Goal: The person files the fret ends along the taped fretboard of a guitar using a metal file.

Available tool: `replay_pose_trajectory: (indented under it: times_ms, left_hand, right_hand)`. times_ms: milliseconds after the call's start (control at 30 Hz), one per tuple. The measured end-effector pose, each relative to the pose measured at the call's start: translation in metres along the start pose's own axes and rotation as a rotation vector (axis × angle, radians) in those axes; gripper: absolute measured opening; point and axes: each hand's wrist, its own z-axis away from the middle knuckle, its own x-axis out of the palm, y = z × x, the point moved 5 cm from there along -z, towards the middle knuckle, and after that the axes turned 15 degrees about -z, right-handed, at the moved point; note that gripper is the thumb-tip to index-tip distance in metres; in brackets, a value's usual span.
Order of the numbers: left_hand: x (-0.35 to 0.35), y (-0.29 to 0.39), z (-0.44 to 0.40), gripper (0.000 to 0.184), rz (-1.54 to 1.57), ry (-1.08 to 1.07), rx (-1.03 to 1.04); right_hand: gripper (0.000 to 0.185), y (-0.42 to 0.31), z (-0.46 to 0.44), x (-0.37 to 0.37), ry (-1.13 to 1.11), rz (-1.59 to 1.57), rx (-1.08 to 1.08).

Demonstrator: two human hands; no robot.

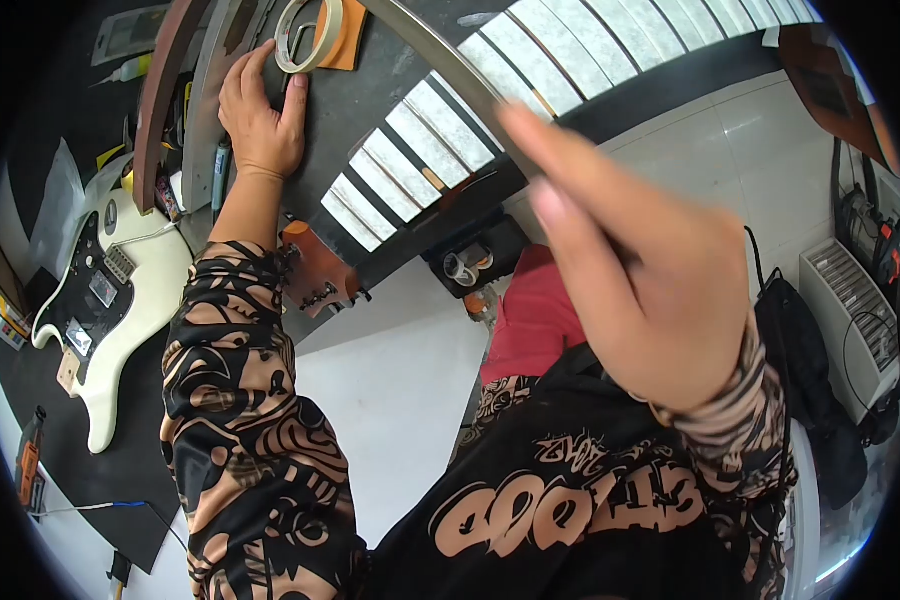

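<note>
My right hand [660, 280] is raised close to the camera, slightly blurred. Its thumb and forefinger pinch the end of a long thin metal strip [440, 50], which runs up out of view. On the dark work surface, my left hand [262, 120] lies with fingers spread, thumb and forefinger at the near edge of a masking tape roll [331, 35]. An orange block [348, 42] is partly behind the roll. Below the strip stretches a guitar neck [410, 165] with white pearly blocks and dark bands between them; its brown headstock [315, 265] with tuners is beside my left forearm.
A white electric guitar body [135, 270] with a black pickguard lies at the left. Upright brown and grey bars [160, 110] stand beside my left hand. An orange-handled cutter [30, 460] is at the far left. A white heater [850, 320] stands on the floor at the right.
</note>
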Motion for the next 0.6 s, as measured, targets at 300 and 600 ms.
replay_pose_trajectory:
  times_ms: [300,600]
  left_hand:
    - [0.001,-0.002,-0.003,0.053,0.01,-0.008,-0.006]
    - [-0.007,0.009,-0.003,0.049,-0.027,-0.025,0.0]
  right_hand:
    - [0.042,-0.009,0.105,-0.031,-0.168,0.12,0.169]
    - [0.042,-0.011,0.013,-0.005,-0.066,0.054,0.113]
